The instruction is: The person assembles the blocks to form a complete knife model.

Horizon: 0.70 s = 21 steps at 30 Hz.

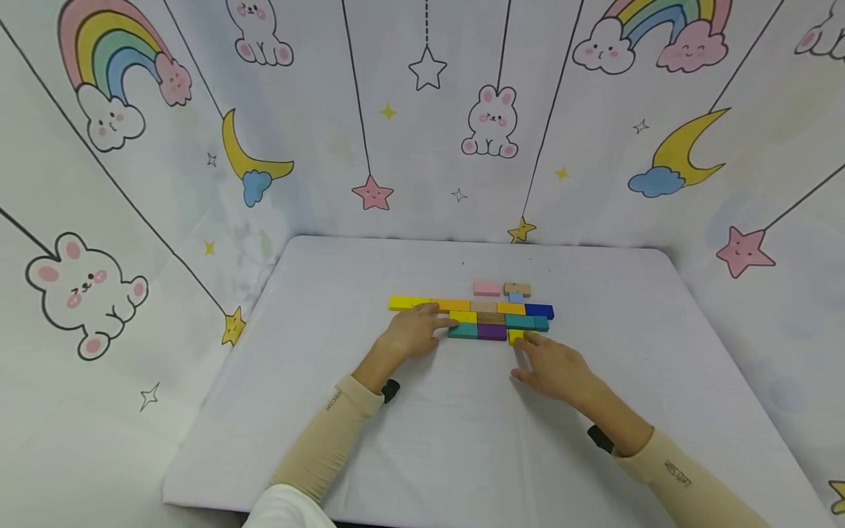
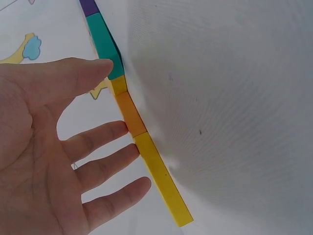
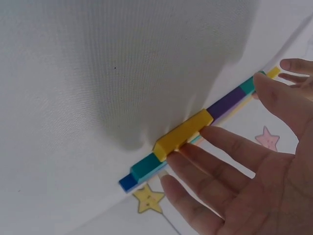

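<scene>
Beige sleeves (image 1: pixel 317 451) lay nearest my head camera, over the white tabletop (image 1: pixel 422 469). On my feed the right hand (image 1: pixel 554 369) had its fingers and thumb apart, fingertips on a yellow block (image 3: pixel 183 134) at the near row's right end, just beside a purple block (image 1: pixel 491 333). Uneven pressure there, I judged, could swivel it and knock the purple one askew. A teal block (image 1: pixel 462 332) formed that row's left end. The left hand (image 1: pixel 412 334) was spread too, clamped on nothing, its thumb at the teal block and two fingertips touching the long row (image 1: pixel 401 303) farther off. To me, a sideways drag by that hand risked opening joints in more than one row. Beyond sat a light-blue block (image 1: pixel 516 298), a wooden block (image 1: pixel 521 290) and a pink block (image 1: pixel 487 289); a hard push on the long row could have scattered these. Patterned cloth (image 1: pixel 422 147) hung behind.
</scene>
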Each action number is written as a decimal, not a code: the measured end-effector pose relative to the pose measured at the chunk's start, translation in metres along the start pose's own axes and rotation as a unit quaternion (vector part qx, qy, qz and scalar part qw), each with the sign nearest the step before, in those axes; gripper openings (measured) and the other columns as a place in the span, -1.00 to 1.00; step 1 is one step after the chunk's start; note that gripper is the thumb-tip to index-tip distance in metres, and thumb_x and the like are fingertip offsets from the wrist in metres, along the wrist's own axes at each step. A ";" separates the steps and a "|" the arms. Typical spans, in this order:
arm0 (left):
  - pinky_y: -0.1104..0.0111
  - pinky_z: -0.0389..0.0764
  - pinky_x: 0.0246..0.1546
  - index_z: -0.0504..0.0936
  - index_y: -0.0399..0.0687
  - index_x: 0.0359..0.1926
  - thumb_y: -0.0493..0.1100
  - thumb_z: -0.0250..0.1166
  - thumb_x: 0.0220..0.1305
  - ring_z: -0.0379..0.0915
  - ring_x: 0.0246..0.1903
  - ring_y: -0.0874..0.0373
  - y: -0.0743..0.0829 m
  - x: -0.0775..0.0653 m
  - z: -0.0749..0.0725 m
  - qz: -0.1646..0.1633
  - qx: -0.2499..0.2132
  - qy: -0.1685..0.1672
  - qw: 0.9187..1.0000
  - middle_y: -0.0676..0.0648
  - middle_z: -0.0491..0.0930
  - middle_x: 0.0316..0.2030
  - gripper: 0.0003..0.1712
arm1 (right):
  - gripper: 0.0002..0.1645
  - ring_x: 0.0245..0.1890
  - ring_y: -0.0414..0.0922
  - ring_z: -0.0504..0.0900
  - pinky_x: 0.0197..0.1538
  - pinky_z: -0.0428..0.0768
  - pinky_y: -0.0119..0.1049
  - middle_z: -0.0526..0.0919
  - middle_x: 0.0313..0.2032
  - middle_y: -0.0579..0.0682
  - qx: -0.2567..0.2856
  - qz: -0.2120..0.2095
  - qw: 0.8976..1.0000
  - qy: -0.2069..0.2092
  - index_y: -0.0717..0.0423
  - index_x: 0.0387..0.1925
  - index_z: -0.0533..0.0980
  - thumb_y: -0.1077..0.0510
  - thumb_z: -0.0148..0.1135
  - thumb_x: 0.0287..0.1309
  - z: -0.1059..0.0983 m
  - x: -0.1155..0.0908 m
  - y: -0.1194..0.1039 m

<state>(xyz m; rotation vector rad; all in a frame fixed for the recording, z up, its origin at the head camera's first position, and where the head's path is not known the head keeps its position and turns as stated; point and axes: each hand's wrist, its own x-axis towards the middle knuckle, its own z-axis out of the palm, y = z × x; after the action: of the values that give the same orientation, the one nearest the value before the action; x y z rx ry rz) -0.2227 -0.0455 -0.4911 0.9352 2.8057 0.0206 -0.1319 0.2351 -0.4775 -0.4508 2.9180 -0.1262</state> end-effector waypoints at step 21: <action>-0.02 0.40 0.42 0.44 0.46 0.50 -0.07 0.20 0.55 0.20 0.52 -0.06 0.000 -0.001 0.000 0.001 0.001 -0.001 1.000 -0.08 0.30 0.53 -0.42 | -0.24 0.33 0.32 0.50 0.17 0.63 0.23 0.49 0.36 0.34 -0.014 -0.006 1.000 0.014 0.22 0.33 0.53 -0.15 0.44 0.27 -0.001 0.006 -0.003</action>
<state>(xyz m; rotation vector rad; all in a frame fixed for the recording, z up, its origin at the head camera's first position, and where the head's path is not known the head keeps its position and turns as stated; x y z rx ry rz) -0.2225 -0.0460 -0.4907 0.9385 2.8027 0.0166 -0.1364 0.2304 -0.4776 -0.4735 2.9493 -0.0950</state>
